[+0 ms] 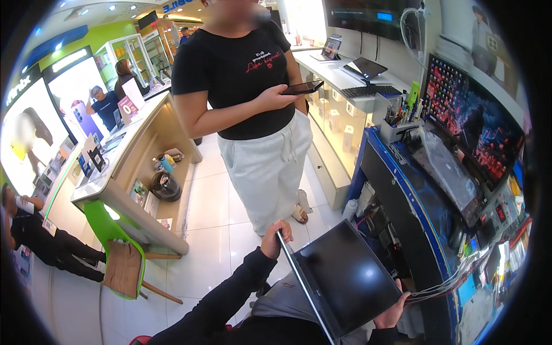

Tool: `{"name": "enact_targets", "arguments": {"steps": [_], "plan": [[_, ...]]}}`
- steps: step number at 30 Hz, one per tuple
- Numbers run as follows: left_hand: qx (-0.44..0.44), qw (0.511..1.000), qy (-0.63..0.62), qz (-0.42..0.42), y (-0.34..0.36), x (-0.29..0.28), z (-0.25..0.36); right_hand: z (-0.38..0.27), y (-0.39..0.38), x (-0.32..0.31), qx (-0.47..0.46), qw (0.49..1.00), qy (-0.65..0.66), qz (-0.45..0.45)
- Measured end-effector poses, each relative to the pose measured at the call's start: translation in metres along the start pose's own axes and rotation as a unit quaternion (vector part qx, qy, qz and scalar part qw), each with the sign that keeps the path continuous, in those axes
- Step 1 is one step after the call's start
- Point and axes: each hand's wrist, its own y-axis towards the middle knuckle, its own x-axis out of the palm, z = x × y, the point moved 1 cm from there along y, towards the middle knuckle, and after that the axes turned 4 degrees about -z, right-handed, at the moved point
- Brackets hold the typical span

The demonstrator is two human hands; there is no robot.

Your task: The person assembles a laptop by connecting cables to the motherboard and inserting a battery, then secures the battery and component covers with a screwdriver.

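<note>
Over my lap I hold an open laptop (349,275), turned on its side, its dark screen showing only a bright reflection. My left hand (277,240) is closed around the far end of the thin, pale-edged half, which appears almost edge-on. At the screen's right lower corner, my right hand (393,309) grips the border with fingers partly behind it. Thin wires (443,289) run from beside my right hand toward the cluttered desk. Just beyond the laptop stands a person (241,86) in a black shirt and white trousers, holding a phone (303,87).
A blue-edged desk (411,198) on the right bears a large monitor (474,123), a bagged laptop (448,172), a pen holder (401,127) and a device with a red display (499,215). A green chair (118,247) and a counter (123,172) stand left. More people are farther back.
</note>
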Motion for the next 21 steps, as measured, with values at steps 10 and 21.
{"name": "enact_targets", "arguments": {"steps": [10,21], "plan": [[0.000,1.000,-0.021,0.001,-0.004,-0.008,-0.002,0.006,-0.005,0.008,-0.016,1.000,-0.010,-0.024],[0.058,0.998,-0.019,0.034,-0.030,-0.014,0.010,0.004,0.004,0.017,0.017,0.999,-0.017,-0.040]]}}
